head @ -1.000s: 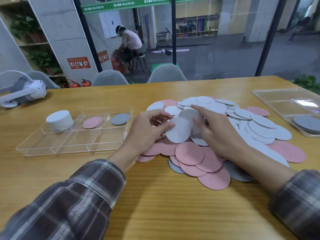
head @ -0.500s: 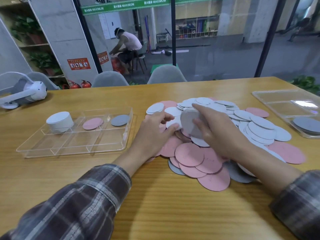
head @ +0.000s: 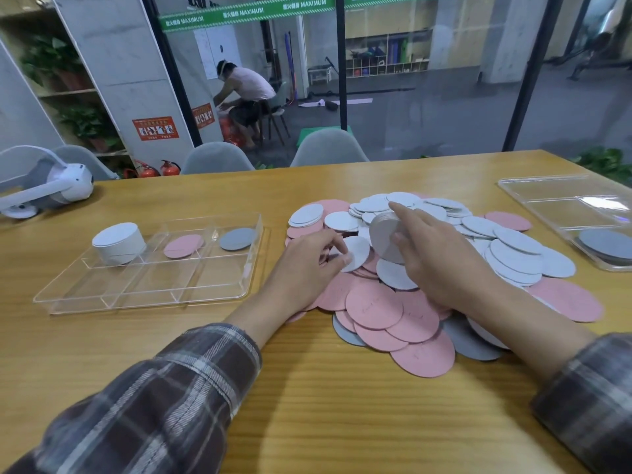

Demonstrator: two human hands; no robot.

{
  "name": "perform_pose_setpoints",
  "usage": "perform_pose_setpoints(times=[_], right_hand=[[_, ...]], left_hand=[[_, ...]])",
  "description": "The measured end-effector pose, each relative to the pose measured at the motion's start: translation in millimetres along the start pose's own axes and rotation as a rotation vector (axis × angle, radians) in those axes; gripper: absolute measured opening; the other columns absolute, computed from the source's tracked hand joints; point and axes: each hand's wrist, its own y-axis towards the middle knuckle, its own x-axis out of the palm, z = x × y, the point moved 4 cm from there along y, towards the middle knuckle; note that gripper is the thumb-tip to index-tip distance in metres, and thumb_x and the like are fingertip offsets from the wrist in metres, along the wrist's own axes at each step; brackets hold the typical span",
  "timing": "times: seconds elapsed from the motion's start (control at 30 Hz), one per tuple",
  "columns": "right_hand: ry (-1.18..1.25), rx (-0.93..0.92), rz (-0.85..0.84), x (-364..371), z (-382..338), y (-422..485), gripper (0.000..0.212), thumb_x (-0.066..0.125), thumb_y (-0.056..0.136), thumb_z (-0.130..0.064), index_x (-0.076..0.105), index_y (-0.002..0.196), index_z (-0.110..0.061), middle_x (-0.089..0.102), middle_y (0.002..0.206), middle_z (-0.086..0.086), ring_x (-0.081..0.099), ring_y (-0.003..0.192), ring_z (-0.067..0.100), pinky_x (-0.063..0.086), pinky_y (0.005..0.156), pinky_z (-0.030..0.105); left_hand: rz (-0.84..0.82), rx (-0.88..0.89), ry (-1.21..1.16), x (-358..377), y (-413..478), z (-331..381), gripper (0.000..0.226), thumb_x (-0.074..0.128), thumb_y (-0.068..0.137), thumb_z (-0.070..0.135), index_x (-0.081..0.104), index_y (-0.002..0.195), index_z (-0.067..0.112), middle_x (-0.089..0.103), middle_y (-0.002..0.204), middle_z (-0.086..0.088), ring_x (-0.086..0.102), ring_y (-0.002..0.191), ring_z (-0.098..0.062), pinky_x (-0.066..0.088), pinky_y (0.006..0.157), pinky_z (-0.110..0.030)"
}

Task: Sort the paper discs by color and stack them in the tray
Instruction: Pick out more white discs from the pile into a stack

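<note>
Now the right hand [head: 441,268] clasps a white disc stack [head: 384,234], the left hand [head: 306,266] pinches a single white disc [head: 359,249].

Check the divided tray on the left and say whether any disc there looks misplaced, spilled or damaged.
Nothing stands out. In the tray, the white stack, one pink disc and one grey disc each sit in separate compartments. The only jumble is the unsorted pile on the table.

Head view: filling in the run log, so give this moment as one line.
right hand: holds disc stack | left hand: pinches white disc on pile | tray: tall white stack, pink disc, grey disc
</note>
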Motion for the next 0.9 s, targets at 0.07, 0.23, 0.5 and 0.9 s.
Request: perform_pose_setpoints(times=[0.07, 0.23, 0.5, 0.9], right_hand=[[0.072, 0.000, 0.026, 1.0, 2.1, 0.7, 0.051, 0.043, 0.105, -0.025, 0.033, 0.155, -0.021, 0.054, 0.139, 0.002, 0.050, 0.124, 0.030, 0.043, 0.099, 0.042], [0.262, 0.038, 0.068, 1.4, 5.5, 2.1, 0.048, 0.044, 0.105, -0.021, 0.039, 0.153, -0.016, 0.057, 0.139, 0.003, 0.045, 0.132, 0.021, 0.030, 0.101, 0.022], [0.404, 0.027, 0.060, 2.7, -1.0, -0.7, 0.042, 0.040, 0.107, -0.022, 0.047, 0.148, -0.021, 0.061, 0.127, -0.004, 0.053, 0.119, 0.014, 0.034, 0.091, 0.019], [0.264, -0.029, 0.079, 3.8, -3.5, 3.7, 0.047, 0.050, 0.104, -0.024, 0.044, 0.150, -0.015, 0.055, 0.145, 0.003, 0.047, 0.133, 0.020, 0.028, 0.098, 0.017]], left_hand=[[0.023, -0.005, -0.069, -2.4, -1.1, 1.9, 0.014, 0.077, 0.092, 0.022, 0.070, 0.104, 0.021, 0.071, 0.102, 0.000, 0.065, 0.097, -0.009, 0.053, 0.085, -0.017], [0.125, -0.036, -0.255, -14.8, 1.2, 0.9, 0.023, 0.080, 0.088, 0.009, 0.077, 0.108, 0.020, 0.072, 0.091, 0.006, 0.065, 0.081, -0.004, 0.049, 0.072, -0.013], [0.108, -0.166, -0.578, -5.7, -2.8, 4.0, 0.011, 0.082, 0.089, 0.011, 0.076, 0.098, 0.007, 0.075, 0.095, -0.015, 0.072, 0.075, -0.016, 0.065, 0.077, -0.038], [0.234, 0.008, -0.096, -14.5, 7.6, -0.1, 0.016, 0.082, 0.088, 0.032, 0.073, 0.090, 0.019, 0.074, 0.080, 0.008, 0.069, 0.077, -0.006, 0.052, 0.076, -0.016]])
